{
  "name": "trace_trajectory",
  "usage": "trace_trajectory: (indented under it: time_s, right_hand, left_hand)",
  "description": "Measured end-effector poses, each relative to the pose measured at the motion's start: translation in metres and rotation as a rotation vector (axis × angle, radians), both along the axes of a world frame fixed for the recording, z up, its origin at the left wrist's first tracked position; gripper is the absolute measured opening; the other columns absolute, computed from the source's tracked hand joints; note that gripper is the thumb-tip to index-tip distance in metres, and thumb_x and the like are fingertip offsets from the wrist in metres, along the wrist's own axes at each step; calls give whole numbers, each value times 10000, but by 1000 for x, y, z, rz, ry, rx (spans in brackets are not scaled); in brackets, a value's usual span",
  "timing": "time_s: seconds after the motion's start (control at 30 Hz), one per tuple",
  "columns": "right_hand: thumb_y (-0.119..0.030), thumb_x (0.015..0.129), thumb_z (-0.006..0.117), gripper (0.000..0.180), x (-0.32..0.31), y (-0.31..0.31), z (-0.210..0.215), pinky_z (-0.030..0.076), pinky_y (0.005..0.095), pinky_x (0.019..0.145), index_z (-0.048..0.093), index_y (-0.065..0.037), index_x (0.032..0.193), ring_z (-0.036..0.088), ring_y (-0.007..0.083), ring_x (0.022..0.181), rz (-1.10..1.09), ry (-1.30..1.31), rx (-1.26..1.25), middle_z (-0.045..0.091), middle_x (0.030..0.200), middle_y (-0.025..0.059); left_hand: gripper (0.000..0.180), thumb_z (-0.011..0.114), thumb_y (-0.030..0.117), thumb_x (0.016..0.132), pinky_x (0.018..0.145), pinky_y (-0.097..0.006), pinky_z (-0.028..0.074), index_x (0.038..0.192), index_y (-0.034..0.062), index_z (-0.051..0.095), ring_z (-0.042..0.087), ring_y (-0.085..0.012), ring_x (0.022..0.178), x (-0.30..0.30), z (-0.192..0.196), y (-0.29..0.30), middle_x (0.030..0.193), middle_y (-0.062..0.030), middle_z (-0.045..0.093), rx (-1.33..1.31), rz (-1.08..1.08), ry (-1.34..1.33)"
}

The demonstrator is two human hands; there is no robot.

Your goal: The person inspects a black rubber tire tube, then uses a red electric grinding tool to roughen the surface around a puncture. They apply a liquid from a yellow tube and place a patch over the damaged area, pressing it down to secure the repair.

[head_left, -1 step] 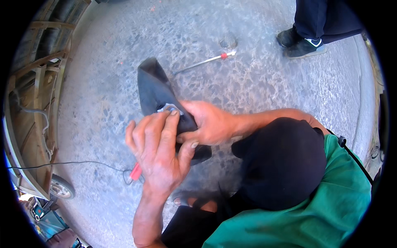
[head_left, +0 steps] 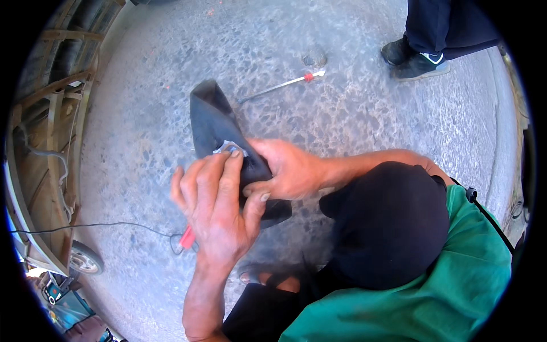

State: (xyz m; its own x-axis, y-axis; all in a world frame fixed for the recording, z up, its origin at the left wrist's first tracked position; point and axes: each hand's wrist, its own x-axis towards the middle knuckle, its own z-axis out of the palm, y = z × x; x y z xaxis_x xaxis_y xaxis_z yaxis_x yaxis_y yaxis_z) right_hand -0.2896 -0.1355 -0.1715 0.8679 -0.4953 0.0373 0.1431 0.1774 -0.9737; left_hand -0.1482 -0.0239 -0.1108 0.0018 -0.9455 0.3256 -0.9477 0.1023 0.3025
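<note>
A black rubber tube piece [head_left: 213, 122] lies folded on the concrete floor [head_left: 353, 119] and rises toward me. My right hand [head_left: 290, 171] grips its near part from the right, thumb underneath. My left hand [head_left: 216, 208] lies over the tube, its fingertips pressing a small pale patch [head_left: 229, 148] against the rubber. A red tool handle [head_left: 187, 236] pokes out on the floor under my left wrist.
A thin screwdriver [head_left: 285, 84] with a red-and-white handle lies beyond the tube. Another person's dark shoes [head_left: 419, 60] stand at the top right. A wooden cart frame with a small wheel [head_left: 85, 259] runs along the left, and a black cable [head_left: 102, 225] trails from it.
</note>
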Motion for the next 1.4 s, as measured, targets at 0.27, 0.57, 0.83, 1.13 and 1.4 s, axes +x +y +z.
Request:
trace_trajectory:
  time_s: [0.27,0.57,0.83,1.13,1.4]
  right_hand:
    - [-182,825,788,475,-3,-1,2,522,328,890,586,-16,1222,619,136,1022,40,91,22,678,1094,104]
    - [-185,821,794,505,-3,0,-2,522,331,903,579,-13,1243,614,140,1043,39,9,45,674,1103,96]
    - [-190,824,803,545,-4,-3,10,520,340,938,561,-4,1275,608,149,1079,64,6,10,661,1148,108]
    - [-172,824,796,538,-1,-1,4,514,343,953,560,-9,1279,604,152,1095,53,-29,11,659,1164,116]
    - [-162,834,781,495,-4,-4,15,519,348,932,563,-12,1252,619,171,1064,85,84,-3,666,1140,121]
  left_hand:
    - [499,727,370,838,1109,-555,272,1194,24,679,546,-307,1171,0,5,4,1212,-125,632,59,-91,80]
    - [510,725,368,837,1100,-559,279,1201,16,672,549,-307,1161,2,7,5,1211,-131,628,87,-57,56]
    - [493,642,362,940,1073,-544,321,1271,-3,623,520,-367,1166,4,4,5,1226,-174,590,27,-22,10]
    - [534,697,382,873,1127,-565,241,1245,2,652,529,-306,1183,4,2,5,1219,-129,612,58,18,-95]
    - [566,660,434,903,1123,-566,242,1262,-3,639,512,-309,1215,0,2,9,1279,-136,595,77,-85,63]
